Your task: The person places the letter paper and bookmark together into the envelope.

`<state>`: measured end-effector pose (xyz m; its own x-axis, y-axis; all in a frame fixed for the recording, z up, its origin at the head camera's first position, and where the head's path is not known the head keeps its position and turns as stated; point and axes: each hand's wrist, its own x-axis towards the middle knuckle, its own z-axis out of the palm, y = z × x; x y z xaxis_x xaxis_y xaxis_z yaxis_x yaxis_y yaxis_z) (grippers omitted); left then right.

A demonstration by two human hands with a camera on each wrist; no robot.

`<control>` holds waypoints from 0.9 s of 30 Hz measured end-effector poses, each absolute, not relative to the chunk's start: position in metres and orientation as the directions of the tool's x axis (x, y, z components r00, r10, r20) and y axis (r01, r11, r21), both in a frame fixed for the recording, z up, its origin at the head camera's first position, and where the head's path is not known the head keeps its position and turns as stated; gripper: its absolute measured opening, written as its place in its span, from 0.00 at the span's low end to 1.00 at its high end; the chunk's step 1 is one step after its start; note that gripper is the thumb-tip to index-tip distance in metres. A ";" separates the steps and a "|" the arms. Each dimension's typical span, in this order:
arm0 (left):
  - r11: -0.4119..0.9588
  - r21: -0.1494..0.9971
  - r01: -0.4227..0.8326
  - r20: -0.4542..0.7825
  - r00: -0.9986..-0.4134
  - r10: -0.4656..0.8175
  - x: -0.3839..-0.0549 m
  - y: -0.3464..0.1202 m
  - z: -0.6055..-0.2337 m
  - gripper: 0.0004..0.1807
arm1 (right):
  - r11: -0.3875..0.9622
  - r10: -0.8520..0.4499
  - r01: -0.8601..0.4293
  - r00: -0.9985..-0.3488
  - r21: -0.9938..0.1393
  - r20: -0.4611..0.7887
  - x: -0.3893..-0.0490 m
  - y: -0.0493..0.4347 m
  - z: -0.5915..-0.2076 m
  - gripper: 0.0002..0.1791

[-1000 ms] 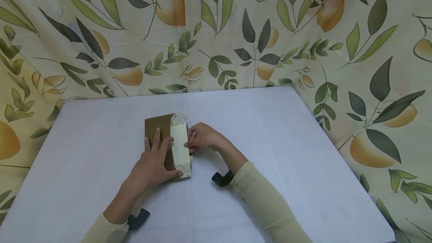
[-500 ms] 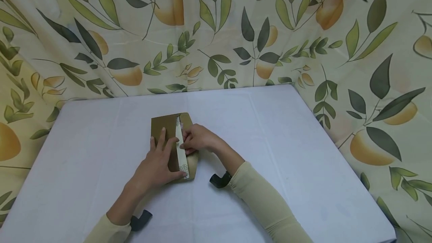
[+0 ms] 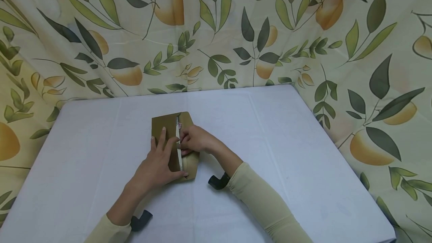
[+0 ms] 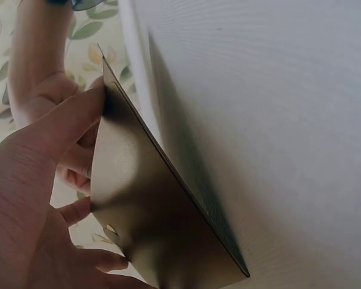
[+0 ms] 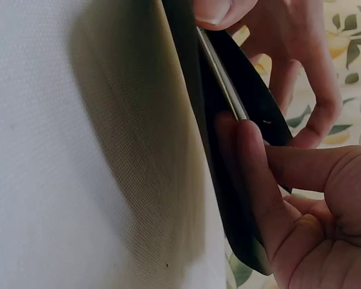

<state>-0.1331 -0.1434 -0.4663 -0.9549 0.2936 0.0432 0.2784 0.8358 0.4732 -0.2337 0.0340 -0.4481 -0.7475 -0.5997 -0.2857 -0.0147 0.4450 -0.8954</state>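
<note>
A brown-gold envelope [image 3: 161, 122] is held tilted over the table, its flap [image 3: 192, 166] unfolded to the right. A narrow pale strip of a patterned card [image 3: 180, 158] shows at the envelope's mouth; the rest of it is hidden inside. My left hand [image 3: 152, 166] holds the envelope, fingers spread over its face and thumb at the mouth's near end. With thumb and fingers, my right hand [image 3: 199, 138] pinches the card's outer edge right at the mouth. In the right wrist view, the card [image 5: 219, 69] appears as a thin light edge between dark envelope layers.
A white cloth covers the table [image 3: 270, 130]. Behind and beside it hangs a curtain [image 3: 229, 29] printed with leaves and fruit. Black wrist mounts [image 3: 218, 181] stick out beside both sleeves.
The card has slid left into the envelope, its wide visible part narrowing to a strip and baring the flap. My right hand moved left with it; my left hand and the envelope shifted slightly right.
</note>
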 end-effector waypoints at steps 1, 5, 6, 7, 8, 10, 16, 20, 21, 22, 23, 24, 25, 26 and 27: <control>0.836 0.472 0.280 0.045 -0.955 0.294 -0.133 -0.143 -0.466 0.56 | 0.446 -0.603 -0.014 -0.744 -0.895 -0.289 -0.234 0.034 -0.448 0.03; 0.837 0.467 0.285 0.050 -0.954 0.297 -0.133 -0.143 -0.467 0.57 | 0.458 -0.609 -0.025 -0.737 -0.889 -0.293 -0.234 0.033 -0.448 0.06; 0.837 0.466 0.285 0.051 -0.954 0.297 -0.133 -0.143 -0.467 0.57 | 0.459 -0.608 -0.028 -0.738 -0.888 -0.291 -0.234 0.033 -0.448 0.07; 0.837 0.466 0.286 0.052 -0.954 0.297 -0.133 -0.143 -0.467 0.57 | 0.460 -0.607 -0.031 -0.740 -0.887 -0.289 -0.234 0.033 -0.448 0.07; 0.837 0.467 0.286 0.053 -0.954 0.297 -0.133 -0.142 -0.467 0.57 | 0.461 -0.605 -0.035 -0.743 -0.887 -0.286 -0.233 0.033 -0.449 0.08; 0.837 0.466 0.286 0.054 -0.954 0.296 -0.133 -0.142 -0.467 0.57 | 0.464 -0.602 -0.052 -0.751 -0.884 -0.272 -0.233 0.033 -0.448 0.08; 0.841 0.456 0.292 0.063 -0.953 0.297 -0.133 -0.141 -0.467 0.56 | 0.467 -0.579 -0.088 -0.783 -0.880 -0.229 -0.232 0.034 -0.447 0.06; 0.843 0.454 0.288 0.061 -0.954 0.293 -0.134 -0.142 -0.467 0.56 | 0.469 -0.570 -0.085 -0.789 -0.879 -0.228 -0.231 0.034 -0.445 0.04; 0.843 0.455 0.286 0.060 -0.955 0.292 -0.134 -0.142 -0.467 0.56 | 0.474 -0.576 -0.097 -0.786 -0.875 -0.224 -0.231 0.034 -0.445 0.05; 0.843 0.457 0.285 0.059 -0.955 0.290 -0.134 -0.142 -0.466 0.56 | 0.477 -0.584 -0.111 -0.782 -0.872 -0.219 -0.231 0.034 -0.445 0.05; 0.842 0.459 0.284 0.060 -0.955 0.289 -0.134 -0.142 -0.466 0.55 | 0.478 -0.594 -0.127 -0.776 -0.869 -0.214 -0.231 0.034 -0.444 0.06; 0.841 0.462 0.283 0.060 -0.956 0.288 -0.133 -0.142 -0.466 0.55 | 0.478 -0.605 -0.140 -0.768 -0.867 -0.210 -0.232 0.034 -0.444 0.07; 0.840 0.464 0.282 0.061 -0.956 0.287 -0.133 -0.142 -0.466 0.55 | 0.476 -0.617 -0.152 -0.760 -0.866 -0.206 -0.232 0.034 -0.444 0.08; 0.839 0.467 0.281 0.063 -0.956 0.286 -0.134 -0.143 -0.466 0.54 | 0.473 -0.625 -0.155 -0.753 -0.868 -0.207 -0.232 0.034 -0.444 0.08; 0.838 0.468 0.280 0.062 -0.957 0.285 -0.134 -0.143 -0.467 0.55 | 0.468 -0.632 -0.153 -0.746 -0.870 -0.209 -0.232 0.034 -0.444 0.09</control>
